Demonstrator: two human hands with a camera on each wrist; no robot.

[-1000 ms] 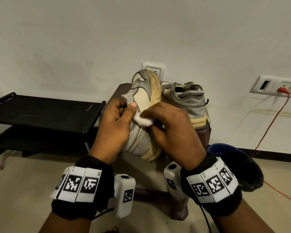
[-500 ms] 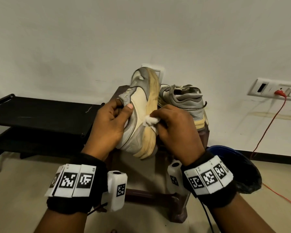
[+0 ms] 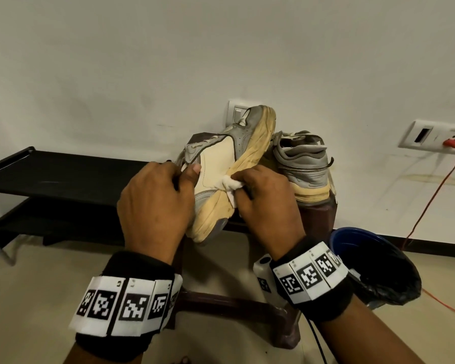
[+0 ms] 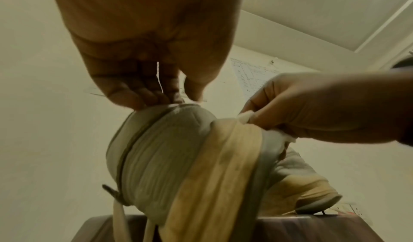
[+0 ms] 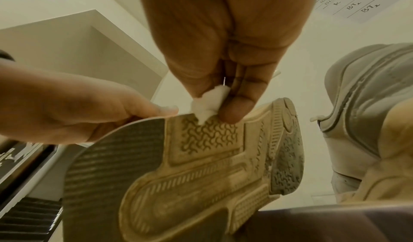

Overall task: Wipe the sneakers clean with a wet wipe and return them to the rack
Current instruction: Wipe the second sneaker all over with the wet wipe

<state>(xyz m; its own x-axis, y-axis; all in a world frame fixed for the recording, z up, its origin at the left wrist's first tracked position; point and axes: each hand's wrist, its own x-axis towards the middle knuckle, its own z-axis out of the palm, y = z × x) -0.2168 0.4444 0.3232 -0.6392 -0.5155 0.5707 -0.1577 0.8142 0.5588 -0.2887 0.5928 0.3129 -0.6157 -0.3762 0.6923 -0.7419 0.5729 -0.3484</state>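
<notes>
Wiping is underway: left hand (image 3: 153, 203) grips the raised sneaker (image 3: 229, 164), right hand (image 3: 267, 203) fingers pinch the wet wipe (image 3: 230, 185) against its midsole, and next comes rubbing toward the toe at 12 o'clock.

- Held sneaker (image 3: 229, 164): grey upper with a cream side panel, yellowed cream midsole; in the right wrist view its sole shows a wavy tread, fine ribbing and a dark grey patch at each end.
- Second sneaker (image 3: 304, 164): grey, yellowed cream sole.
- Wipe (image 3: 230, 186): white.
- Stool (image 3: 318, 219): dark maroon-brown.
- Rack (image 3: 63, 169): black.
- Wristbands (image 3: 126, 300): black, with white tags bearing black square codes.
- Bin (image 3: 373, 261): blue rim, black liner.
- Cord (image 3: 431, 195): red-orange.
- Wall (image 3: 221, 48): off-white; floor (image 3: 37, 298): beige.
</notes>
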